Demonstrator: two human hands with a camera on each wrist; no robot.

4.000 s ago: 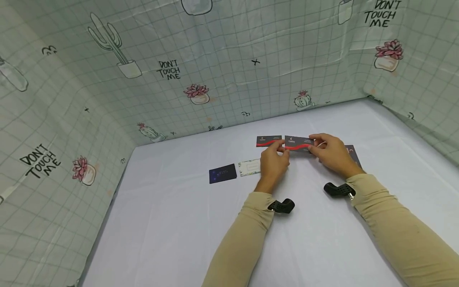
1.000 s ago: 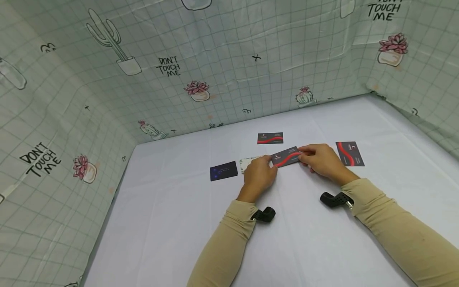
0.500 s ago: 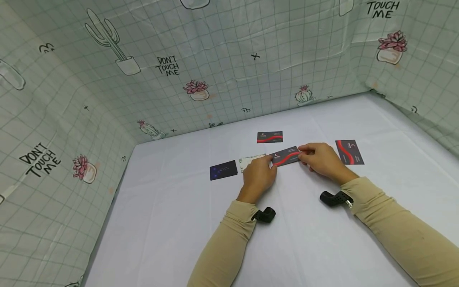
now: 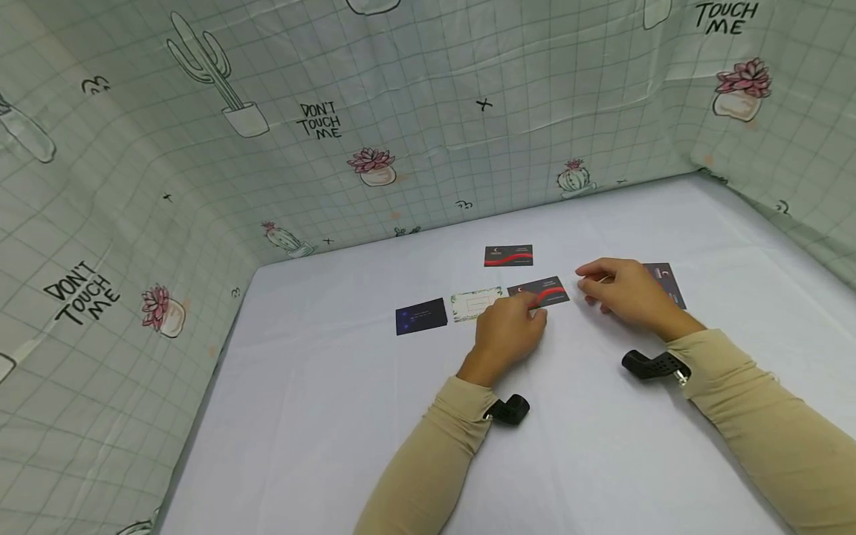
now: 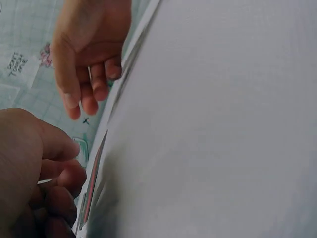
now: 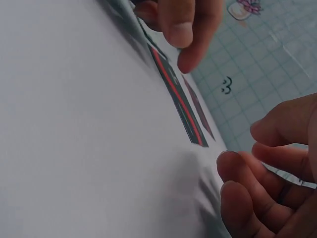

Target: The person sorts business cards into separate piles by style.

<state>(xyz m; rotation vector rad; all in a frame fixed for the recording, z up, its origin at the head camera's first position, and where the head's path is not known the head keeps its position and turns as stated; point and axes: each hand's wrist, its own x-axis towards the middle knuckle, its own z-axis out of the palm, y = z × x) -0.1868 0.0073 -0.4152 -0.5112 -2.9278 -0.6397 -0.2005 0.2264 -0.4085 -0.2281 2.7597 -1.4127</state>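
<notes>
In the head view a dark business card with a red wave (image 4: pixel 553 288) lies on the white table, at the right end of a slanting row. My left hand (image 4: pixel 510 331) hovers over its left part and hides some of it; the fingers are loosely curled with nothing between them. To the card's right, apart from it, my right hand (image 4: pixel 628 290) is off the table, its fingers relaxed and holding nothing. In the right wrist view the card (image 6: pixel 178 101) lies flat beyond the right fingertips (image 6: pixel 235 166). Left of it in the row is a white card with a leafy border (image 4: pixel 468 306).
A dark blue card (image 4: pixel 421 316) begins the row at the left. Another red-wave card (image 4: pixel 508 255) lies behind the row. A further one (image 4: pixel 667 284) lies upright-turned at the right, partly behind my right hand. A patterned cloth wall (image 4: pixel 428 148) rises at the table's back edge.
The red-wave card came from the back down to the row's right end, carried by both hands. Both hands have let go; the right has drawn away right, and the left has shifted slightly right.
</notes>
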